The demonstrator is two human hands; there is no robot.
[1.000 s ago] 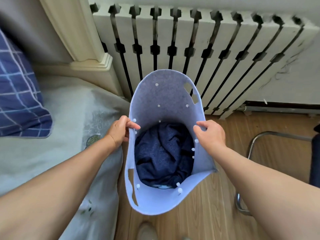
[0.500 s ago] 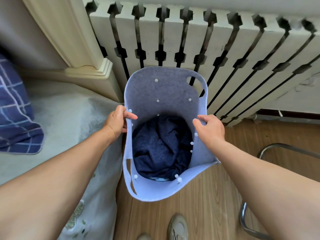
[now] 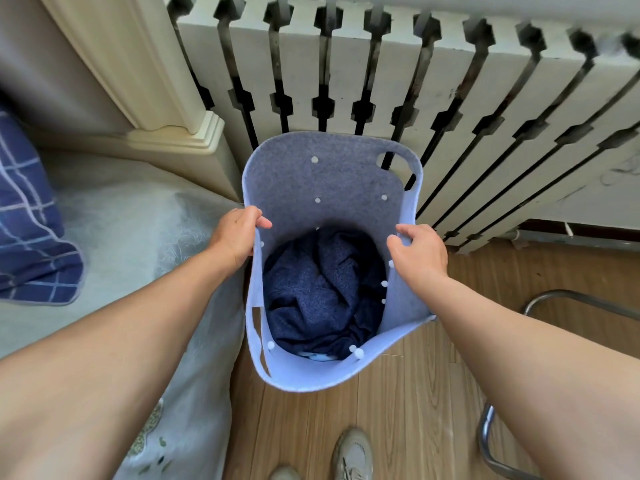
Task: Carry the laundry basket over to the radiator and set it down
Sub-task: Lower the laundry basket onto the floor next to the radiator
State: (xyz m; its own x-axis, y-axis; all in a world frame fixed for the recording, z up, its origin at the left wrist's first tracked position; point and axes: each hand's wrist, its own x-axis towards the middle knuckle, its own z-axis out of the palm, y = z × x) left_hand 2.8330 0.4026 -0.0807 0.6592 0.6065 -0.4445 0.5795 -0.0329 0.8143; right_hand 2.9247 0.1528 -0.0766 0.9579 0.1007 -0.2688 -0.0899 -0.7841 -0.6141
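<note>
A tall light-blue felt laundry basket [image 3: 325,174] with white studs stands upright in the middle of the head view, right in front of the white slatted radiator [image 3: 433,84]. Dark blue clothing [image 3: 322,292] fills its bottom. My left hand [image 3: 239,237] grips the left rim, thumb inside. On the right rim my right hand [image 3: 420,254] is closed over the edge. The basket's base is hidden, so contact with the floor cannot be told.
A bed with a pale grey cover [image 3: 121,237] and a blue checked pillow [image 3: 27,230] lies to the left, touching the basket's side. A cream pillar base [image 3: 180,136] stands at back left. A metal chair frame [image 3: 540,306] is at right. Shoes [image 3: 353,455] on wooden floor [image 3: 398,427].
The view has closed in on the radiator and tilted down; the basket now sits closer to the radiator. Both hands keep the same hold on the rim.
</note>
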